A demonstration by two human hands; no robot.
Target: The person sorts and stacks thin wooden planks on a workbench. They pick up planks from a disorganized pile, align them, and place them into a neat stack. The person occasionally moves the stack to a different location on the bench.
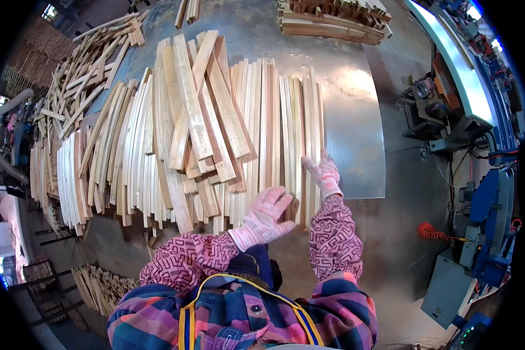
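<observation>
My left hand (266, 214), in a pale pink work glove, is at the near ends of a row of wooden strips (268, 116). Its fingers are spread, and no strip shows in its grasp. To the right, my right hand (325, 174), gloved alike, lies at the outermost strips (313, 111), its thumb and fingers apart; whether it presses on them I cannot tell. These strips lie side by side, pointing away from me. Several thicker wooden boards (191, 99) are piled crosswise over the row to the left of my hands.
The strips lie on a metal-topped table (356, 157). A stack of wood (332, 26) stands at its far end. Loose offcuts (87, 76) are heaped at the far left, and more wood pieces (102, 286) stand low at the near left. Blue machinery (487, 204) lines the right side.
</observation>
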